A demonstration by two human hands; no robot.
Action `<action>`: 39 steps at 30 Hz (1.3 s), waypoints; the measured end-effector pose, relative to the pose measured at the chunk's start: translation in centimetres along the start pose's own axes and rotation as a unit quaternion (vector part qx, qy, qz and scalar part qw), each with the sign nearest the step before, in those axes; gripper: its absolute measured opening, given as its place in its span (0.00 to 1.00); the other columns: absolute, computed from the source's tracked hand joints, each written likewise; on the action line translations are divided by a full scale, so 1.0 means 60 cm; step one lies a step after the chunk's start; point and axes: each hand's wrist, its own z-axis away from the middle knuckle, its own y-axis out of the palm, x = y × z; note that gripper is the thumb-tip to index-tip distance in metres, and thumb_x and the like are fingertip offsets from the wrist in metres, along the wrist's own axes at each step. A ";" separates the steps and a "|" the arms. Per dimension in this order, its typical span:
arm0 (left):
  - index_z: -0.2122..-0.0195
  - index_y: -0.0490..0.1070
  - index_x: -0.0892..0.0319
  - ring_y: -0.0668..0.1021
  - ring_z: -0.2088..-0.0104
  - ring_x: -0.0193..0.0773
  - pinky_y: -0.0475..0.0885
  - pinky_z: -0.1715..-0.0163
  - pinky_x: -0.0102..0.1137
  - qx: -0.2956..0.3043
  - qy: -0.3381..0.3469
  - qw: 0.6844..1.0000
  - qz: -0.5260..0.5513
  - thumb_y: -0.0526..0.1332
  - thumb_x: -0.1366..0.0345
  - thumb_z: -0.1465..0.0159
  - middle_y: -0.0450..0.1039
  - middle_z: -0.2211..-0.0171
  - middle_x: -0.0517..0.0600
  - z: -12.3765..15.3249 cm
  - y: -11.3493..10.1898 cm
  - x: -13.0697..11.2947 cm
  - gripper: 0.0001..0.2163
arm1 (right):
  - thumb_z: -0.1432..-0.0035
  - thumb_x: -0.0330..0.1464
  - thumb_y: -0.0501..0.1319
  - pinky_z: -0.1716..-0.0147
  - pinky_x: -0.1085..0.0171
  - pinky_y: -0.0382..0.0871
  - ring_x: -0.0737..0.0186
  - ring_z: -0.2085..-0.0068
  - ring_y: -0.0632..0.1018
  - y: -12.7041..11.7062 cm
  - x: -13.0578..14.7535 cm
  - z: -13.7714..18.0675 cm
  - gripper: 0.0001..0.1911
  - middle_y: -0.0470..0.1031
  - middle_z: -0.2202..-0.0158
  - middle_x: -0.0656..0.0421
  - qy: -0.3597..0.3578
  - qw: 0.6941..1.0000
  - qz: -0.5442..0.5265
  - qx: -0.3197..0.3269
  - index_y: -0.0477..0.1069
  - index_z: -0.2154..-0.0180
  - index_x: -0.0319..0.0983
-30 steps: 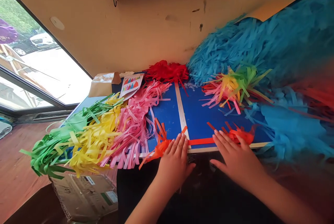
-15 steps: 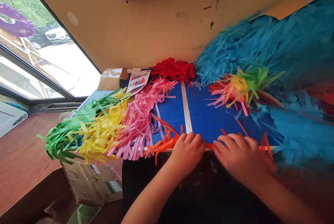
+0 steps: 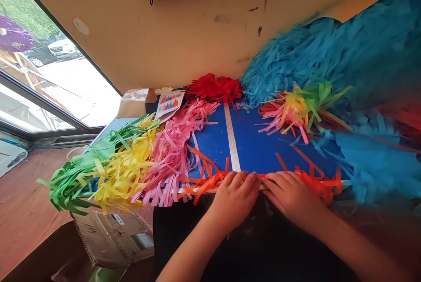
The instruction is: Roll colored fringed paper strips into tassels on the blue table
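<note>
At the front edge of the blue table (image 3: 263,141), my left hand (image 3: 237,194) and my right hand (image 3: 292,196) are closed on an orange paper tassel (image 3: 210,181). Its middle is a thin twisted strip between my fingers. Fringe fans out left of my left hand and right of my right hand. Left of it lie a pink tassel pile (image 3: 174,141), a yellow one (image 3: 128,159) and a green one (image 3: 85,159). My palms hide part of the orange strip.
Red fringe (image 3: 215,87) lies by the wall. A multicoloured bundle (image 3: 299,108) and a large blue fringe heap (image 3: 322,54) are at right. A printed card (image 3: 170,104) and a brown packet (image 3: 136,103) lie back left. Below left stands a cardboard box (image 3: 115,236).
My right hand has moved left, nearer my left hand, and more orange fringe shows beside it. The whole view has shifted slightly.
</note>
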 end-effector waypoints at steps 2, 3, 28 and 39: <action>0.53 0.67 0.62 0.71 0.54 0.38 0.65 0.54 0.33 0.018 0.033 0.999 0.027 0.51 0.64 0.35 0.71 0.53 0.49 0.000 0.004 -0.003 0.13 | 0.40 0.28 0.52 0.61 0.59 0.61 0.58 0.62 0.70 0.004 -0.004 0.002 0.10 0.73 0.64 0.53 0.000 1.000 -0.012 0.005 0.71 0.63 0.34; 0.52 0.67 0.63 0.71 0.53 0.38 0.65 0.53 0.32 0.027 0.034 0.998 0.037 0.51 0.62 0.35 0.71 0.53 0.49 0.000 0.006 -0.003 0.14 | 0.40 0.29 0.52 0.60 0.59 0.61 0.57 0.61 0.70 0.006 -0.006 0.002 0.10 0.73 0.63 0.53 -0.002 1.000 -0.017 0.005 0.71 0.63 0.34; 0.64 0.68 0.58 0.70 0.69 0.37 0.67 0.69 0.33 0.106 -0.016 0.994 0.009 0.57 0.70 0.38 0.71 0.68 0.46 0.013 -0.021 0.023 0.03 | 0.40 0.31 0.54 0.62 0.61 0.57 0.61 0.63 0.67 -0.003 0.001 -0.019 0.08 0.72 0.66 0.57 0.031 0.995 -0.100 0.007 0.71 0.67 0.38; 0.65 0.67 0.58 0.69 0.68 0.38 0.65 0.68 0.33 0.139 -0.019 0.990 0.010 0.55 0.68 0.37 0.69 0.67 0.47 0.003 -0.014 0.029 0.03 | 0.40 0.29 0.52 0.63 0.61 0.57 0.61 0.65 0.66 0.008 0.017 -0.033 0.10 0.71 0.69 0.56 0.030 0.996 -0.079 0.013 0.70 0.69 0.36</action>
